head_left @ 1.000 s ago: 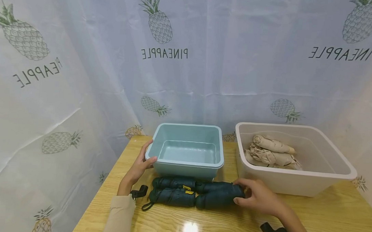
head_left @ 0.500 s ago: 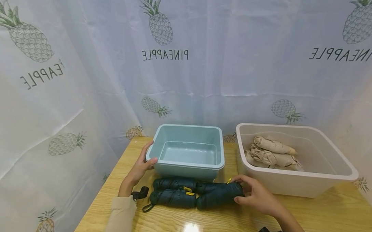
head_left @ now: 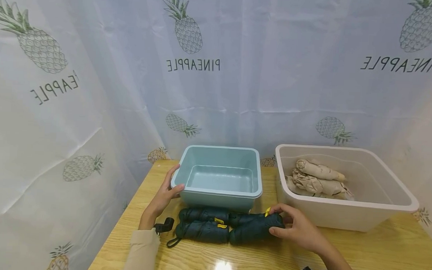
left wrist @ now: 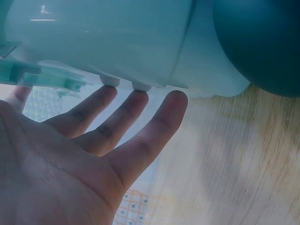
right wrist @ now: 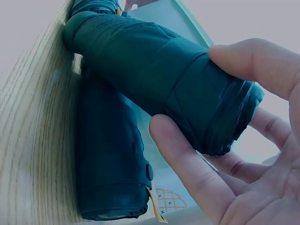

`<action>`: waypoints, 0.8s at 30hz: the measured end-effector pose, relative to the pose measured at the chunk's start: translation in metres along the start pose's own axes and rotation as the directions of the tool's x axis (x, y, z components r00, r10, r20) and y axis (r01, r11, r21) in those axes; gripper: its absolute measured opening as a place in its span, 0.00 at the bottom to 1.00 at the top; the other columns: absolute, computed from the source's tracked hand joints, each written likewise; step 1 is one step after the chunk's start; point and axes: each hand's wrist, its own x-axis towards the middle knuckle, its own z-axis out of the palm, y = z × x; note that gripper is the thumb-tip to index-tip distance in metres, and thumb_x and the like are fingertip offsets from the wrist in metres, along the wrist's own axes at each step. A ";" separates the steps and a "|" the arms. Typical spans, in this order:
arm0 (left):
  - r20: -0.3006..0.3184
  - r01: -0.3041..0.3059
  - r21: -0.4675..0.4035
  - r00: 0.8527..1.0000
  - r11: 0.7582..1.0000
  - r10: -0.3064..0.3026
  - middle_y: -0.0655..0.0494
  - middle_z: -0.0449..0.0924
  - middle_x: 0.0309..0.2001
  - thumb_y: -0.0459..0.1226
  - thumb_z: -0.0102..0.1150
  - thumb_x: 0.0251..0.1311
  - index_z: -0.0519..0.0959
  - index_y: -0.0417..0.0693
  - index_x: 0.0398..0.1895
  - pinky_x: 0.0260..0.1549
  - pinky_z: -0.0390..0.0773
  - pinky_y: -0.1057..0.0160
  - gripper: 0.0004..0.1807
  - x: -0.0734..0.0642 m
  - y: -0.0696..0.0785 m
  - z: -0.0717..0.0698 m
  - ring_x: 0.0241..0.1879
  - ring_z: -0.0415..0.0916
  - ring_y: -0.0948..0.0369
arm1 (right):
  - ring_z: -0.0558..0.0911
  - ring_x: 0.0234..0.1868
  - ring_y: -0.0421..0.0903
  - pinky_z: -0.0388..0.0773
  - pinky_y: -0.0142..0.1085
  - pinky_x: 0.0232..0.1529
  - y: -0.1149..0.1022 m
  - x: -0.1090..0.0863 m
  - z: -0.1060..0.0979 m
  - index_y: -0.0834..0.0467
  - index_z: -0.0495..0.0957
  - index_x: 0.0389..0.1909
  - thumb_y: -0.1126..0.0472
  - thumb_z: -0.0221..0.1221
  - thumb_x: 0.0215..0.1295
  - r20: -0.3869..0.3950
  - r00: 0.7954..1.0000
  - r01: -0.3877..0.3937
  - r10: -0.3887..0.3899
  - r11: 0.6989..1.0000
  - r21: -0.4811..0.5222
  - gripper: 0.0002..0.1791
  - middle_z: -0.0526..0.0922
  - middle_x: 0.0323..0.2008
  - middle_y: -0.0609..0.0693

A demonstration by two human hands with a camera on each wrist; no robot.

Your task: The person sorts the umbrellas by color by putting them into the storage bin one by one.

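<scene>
My right hand (head_left: pixel 300 229) pinches the end of a dark green folded umbrella (right wrist: pixel 154 70) between thumb and fingers. That end is raised, while the other end stays low near the table. A second folded umbrella (right wrist: pixel 110 159) lies under and behind it, with a yellow tag at its end. Two more folded umbrellas (head_left: pixel 203 231) lie to the left, end to end with this pair. My left hand (head_left: pixel 162 196) rests at the front left corner of a light blue bin (head_left: pixel 221 193). Its thumb lies on the rim, and fairly straight fingers (left wrist: pixel 157 124) touch the outer wall.
A larger off-white bin (head_left: pixel 327 212) stands at the right, holding several beige wrapped bundles (head_left: pixel 319 176). The light blue bin has nothing inside. A patterned curtain (head_left: pixel 260 81) hangs behind the wooden table (head_left: pixel 193 261).
The right hand's end of the front right umbrella has risen and slanted away from the table, and a yellow tag has come into sight near my fingers. My left hand stays on the bin.
</scene>
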 end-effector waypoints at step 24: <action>-0.003 -0.004 0.007 1.000 1.000 0.004 0.42 0.45 0.79 0.44 0.53 0.73 0.45 0.75 0.81 0.57 0.77 0.40 0.40 -0.003 0.003 0.001 0.69 0.64 0.35 | 0.88 0.43 0.41 0.86 0.39 0.35 -0.006 -0.004 0.001 0.64 0.77 0.55 0.65 0.70 0.62 -0.056 0.998 0.025 -0.020 0.997 0.080 0.21 0.75 0.57 0.73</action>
